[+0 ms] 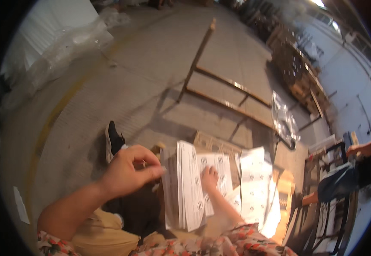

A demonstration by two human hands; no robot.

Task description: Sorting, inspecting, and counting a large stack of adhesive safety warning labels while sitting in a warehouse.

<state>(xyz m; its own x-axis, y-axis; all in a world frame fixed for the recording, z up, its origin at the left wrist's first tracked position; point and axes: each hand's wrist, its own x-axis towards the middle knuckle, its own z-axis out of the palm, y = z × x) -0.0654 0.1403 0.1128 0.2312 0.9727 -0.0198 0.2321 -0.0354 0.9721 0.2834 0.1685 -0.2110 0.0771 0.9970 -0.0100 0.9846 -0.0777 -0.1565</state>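
A thick stack of white printed sheets [189, 187] stands before me, several leaves raised and fanned at its left side. My left hand [127, 168] is at the stack's left edge, thumb and forefinger drawn together in a pinch. What lies between the fingertips, if anything, is too small to make out. On the right, my right hand [210, 179] rests on a flat printed sheet [224, 170], fingers stretched out and holding nothing. Beside that sheet, more printed white sheets [253, 183] lie loosely spread in bright light.
A metal frame [232, 106] stands on the concrete floor [151, 51] ahead, with clear plastic [283, 119] hanging from it. Plastic-wrapped white material [61, 38] is at far left, stacked goods [294, 68] far right. At right, another person's arm [365, 149] shows beside a dark rack [335, 200].
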